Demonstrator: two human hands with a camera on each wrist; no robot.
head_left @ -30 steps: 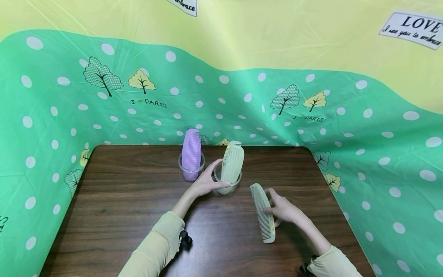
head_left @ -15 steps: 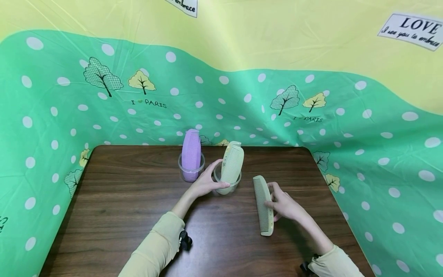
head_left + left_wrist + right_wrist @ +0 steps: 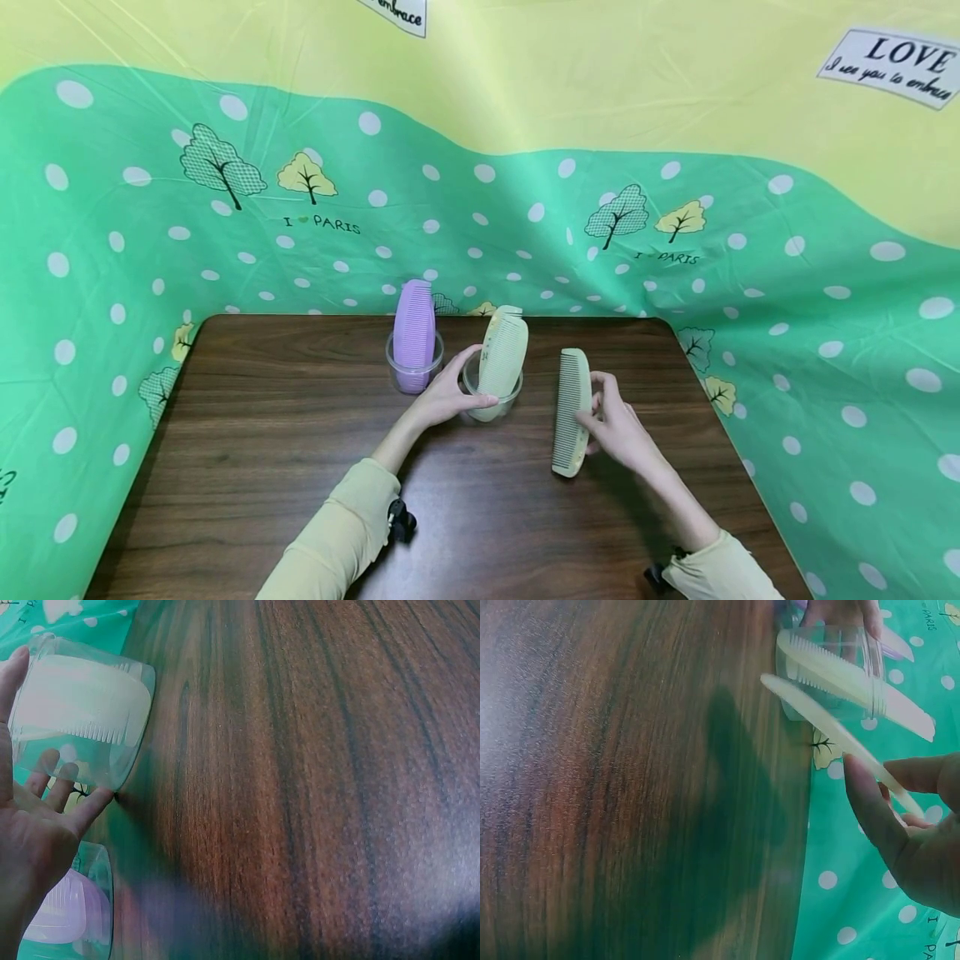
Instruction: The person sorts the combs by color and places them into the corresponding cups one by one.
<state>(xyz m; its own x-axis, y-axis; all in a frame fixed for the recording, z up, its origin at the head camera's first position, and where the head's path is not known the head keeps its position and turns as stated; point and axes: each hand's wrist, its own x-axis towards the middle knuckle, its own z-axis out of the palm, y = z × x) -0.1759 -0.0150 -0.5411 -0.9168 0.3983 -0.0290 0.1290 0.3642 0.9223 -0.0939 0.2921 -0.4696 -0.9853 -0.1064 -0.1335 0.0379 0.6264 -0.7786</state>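
My left hand (image 3: 459, 392) grips a clear cup (image 3: 510, 398) near the table's far middle, thumb in front and fingers behind. A cream comb (image 3: 504, 354) stands tilted in that cup. My right hand (image 3: 600, 415) pinches a second cream comb (image 3: 572, 408) by its spine and holds it off the table, just right of the cup, teeth facing left. In the left wrist view my left hand (image 3: 34, 840) wraps the cup (image 3: 112, 761). In the right wrist view my right hand (image 3: 911, 840) holds the comb (image 3: 832, 731), whose far end lies close to the cup (image 3: 855, 656).
A purple comb (image 3: 415, 329) stands in a second clear cup (image 3: 397, 367) left of the first. The dark wooden table (image 3: 255, 442) is walled by a green and yellow dotted cloth (image 3: 135, 250) at the back and both sides.
My right hand has lifted the cream comb off the table and carried it up and away, closer to the cup. The left hand has kept its hold on the cup.
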